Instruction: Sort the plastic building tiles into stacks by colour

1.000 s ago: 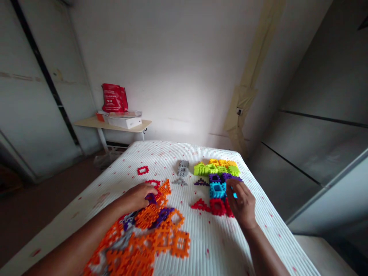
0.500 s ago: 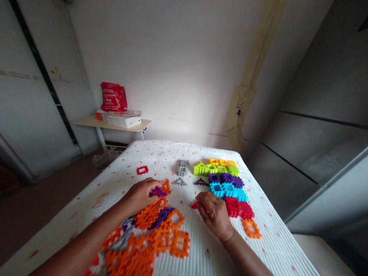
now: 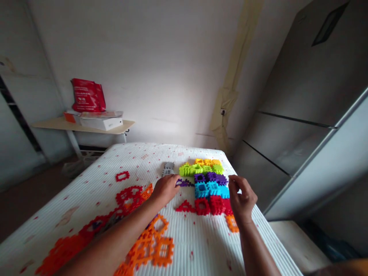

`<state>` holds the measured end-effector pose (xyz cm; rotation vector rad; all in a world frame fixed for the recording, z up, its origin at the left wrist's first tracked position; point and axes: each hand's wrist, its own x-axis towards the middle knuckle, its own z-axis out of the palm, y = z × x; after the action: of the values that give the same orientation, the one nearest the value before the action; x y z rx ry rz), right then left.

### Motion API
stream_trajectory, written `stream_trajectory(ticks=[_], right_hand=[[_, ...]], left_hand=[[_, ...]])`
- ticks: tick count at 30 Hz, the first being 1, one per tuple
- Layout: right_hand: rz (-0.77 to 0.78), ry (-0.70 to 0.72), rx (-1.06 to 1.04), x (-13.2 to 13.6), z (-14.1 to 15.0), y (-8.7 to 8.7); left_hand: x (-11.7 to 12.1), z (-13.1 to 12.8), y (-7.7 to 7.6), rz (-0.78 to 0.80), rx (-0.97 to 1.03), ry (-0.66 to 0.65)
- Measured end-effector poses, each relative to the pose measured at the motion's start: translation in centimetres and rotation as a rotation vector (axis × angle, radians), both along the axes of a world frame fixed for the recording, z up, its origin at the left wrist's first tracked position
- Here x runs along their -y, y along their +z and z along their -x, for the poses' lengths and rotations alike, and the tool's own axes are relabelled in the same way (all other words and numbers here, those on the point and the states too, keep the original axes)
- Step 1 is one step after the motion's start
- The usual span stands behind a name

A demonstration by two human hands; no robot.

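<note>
My left hand (image 3: 166, 188) reaches across to a purple triangular piece (image 3: 185, 183), its fingers closed on the left end of it. To the right, my right hand (image 3: 243, 197) is raised beside the stacks with its fingers curled in a pinch; whatever is between them does not show. Interlocking plastic pieces stand in colour rows: yellow (image 3: 208, 162), lime green (image 3: 201, 170), purple (image 3: 211, 177), light blue (image 3: 212, 188) and red (image 3: 214, 206). A red triangular piece (image 3: 185, 207) lies left of the red row. Grey pieces (image 3: 168, 168) lie just beyond my left hand.
Loose orange pieces (image 3: 163, 251) and red pieces (image 3: 129, 194) are heaped at the near left, partly under my left forearm. A single red frame (image 3: 122, 176) lies farther off. One orange window piece (image 3: 232, 223) sits near the right edge. A side table (image 3: 54, 123) bears a red bag (image 3: 88, 96).
My left hand has moved from the loose heap to the purple triangular piece. My right hand has left the red triangular piece and moved right, past the stacks. The view has turned right.
</note>
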<state>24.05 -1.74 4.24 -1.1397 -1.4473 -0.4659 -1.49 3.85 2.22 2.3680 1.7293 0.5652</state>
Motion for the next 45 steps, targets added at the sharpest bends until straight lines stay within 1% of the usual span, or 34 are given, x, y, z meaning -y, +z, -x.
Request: stream_trajectory(ticks=[3, 7, 13, 20, 28, 39, 42, 45], right_hand=[[-0.006, 0.003, 0.024, -0.2, -0.5, -0.2], [0.008, 0.017, 0.039, -0.2, -0.5, -0.3], [0.017, 0.009, 0.025, -0.2, -0.7, -0.4], [0.056, 0.034, 0.034, -0.4, -0.6, -0.8], [0.069, 0.051, 0.032, -0.4, -0.3, -0.7], [0.049, 0.057, 0.061, -0.5, -0.2, -0.8], [0.041, 0.067, 0.07, -0.5, -0.1, -0.9], [0.045, 0.084, 0.096, -0.5, 0.0, -1.1]], left_hand=[[-1.4, -2.1, -0.6, 0.019, -0.031, 0.006], [-2.5, -3.5, -1.4, 0.059, -0.053, 0.001], [-3.2, -4.1, -2.2, 0.116, -0.066, 0.01], [-3.6, -4.3, -2.6, 0.132, -0.062, -0.004], [-3.7, -4.7, -2.8, 0.139, -0.073, -0.009], [-3.3, -4.8, -2.7, 0.126, -0.106, -0.046], [-3.0, -4.9, -2.5, 0.118, -0.108, -0.045], [-2.4, -4.5, -1.7, 0.101, -0.105, -0.03]])
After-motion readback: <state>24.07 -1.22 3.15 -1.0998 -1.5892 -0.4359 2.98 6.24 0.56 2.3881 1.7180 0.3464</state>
